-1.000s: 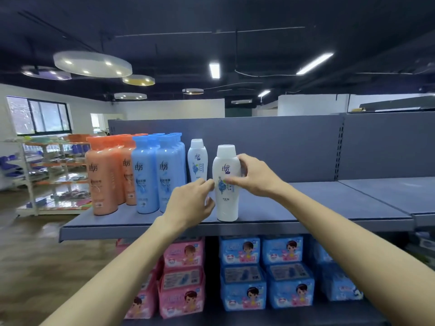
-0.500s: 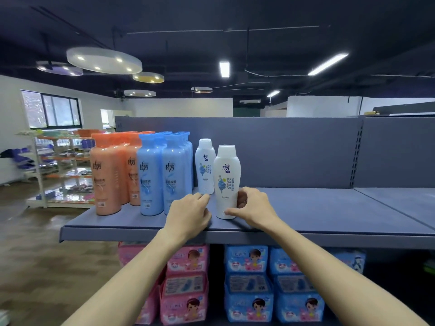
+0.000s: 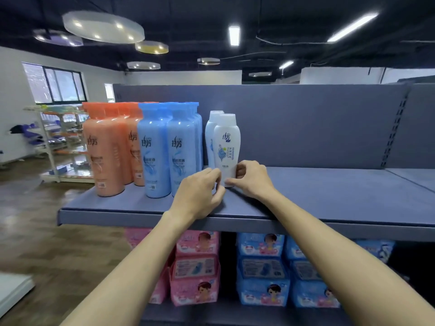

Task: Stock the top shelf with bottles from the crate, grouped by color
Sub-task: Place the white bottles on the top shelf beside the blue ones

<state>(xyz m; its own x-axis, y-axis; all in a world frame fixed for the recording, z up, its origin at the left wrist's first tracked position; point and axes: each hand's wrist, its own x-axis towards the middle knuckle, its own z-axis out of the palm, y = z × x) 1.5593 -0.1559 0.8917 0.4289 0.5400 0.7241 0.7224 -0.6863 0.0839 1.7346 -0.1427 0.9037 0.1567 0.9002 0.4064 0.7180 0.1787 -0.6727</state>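
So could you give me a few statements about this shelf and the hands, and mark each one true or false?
1. Both hands, left hand and right hand, touch the front white bottle near its base. True.
2. The blue bottles stand between the orange bottles and the white ones. True.
3. The front white bottle lies on its side. False: it stands upright on the top shelf.
4. Only one white bottle is on the shelf. False: a second white bottle stands behind it.

The rear white plastic bottle [image 3: 210,137] is mostly hidden behind the front white bottle [image 3: 227,147], at its 9 o'clock. Both hands [image 3: 199,194] cover that front bottle's base. The orange plastic bottles [image 3: 106,149] hide their back rows.
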